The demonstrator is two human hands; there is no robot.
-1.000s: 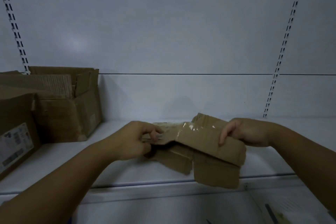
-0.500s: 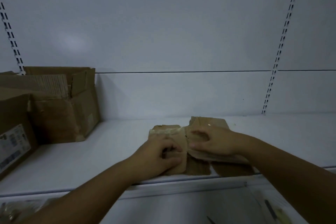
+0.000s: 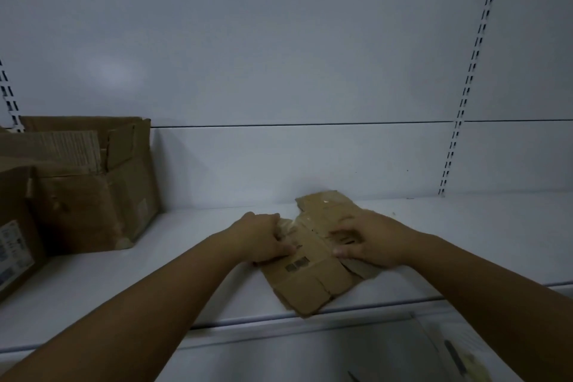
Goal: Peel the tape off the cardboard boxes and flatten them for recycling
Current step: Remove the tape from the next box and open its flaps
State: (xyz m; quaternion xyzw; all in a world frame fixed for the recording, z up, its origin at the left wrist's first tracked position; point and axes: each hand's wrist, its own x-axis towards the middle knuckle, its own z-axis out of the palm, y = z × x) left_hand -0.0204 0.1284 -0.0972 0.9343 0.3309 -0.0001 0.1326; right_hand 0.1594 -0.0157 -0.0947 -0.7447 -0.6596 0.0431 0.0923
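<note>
flattened box (image 3: 313, 276): matt brown cardboard, creased, glossy clear tape (image 3: 294, 223) on it. shelf (image 3: 192, 257): smooth white, slight sheen, likely painted metal.

A flattened cardboard box (image 3: 310, 284) lies on the white shelf (image 3: 186, 273), left hand (image 3: 263, 239) gripping its left edge, right hand (image 3: 372, 240) pressing its right side, open boxes (image 3: 93, 186) standing at left.

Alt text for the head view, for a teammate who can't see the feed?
A flattened cardboard box is held down on a white shelf: the left hand grips its left edge, the right hand rests on its middle with fingers bent. Two opened cardboard boxes stand at the shelf's left end.
</note>
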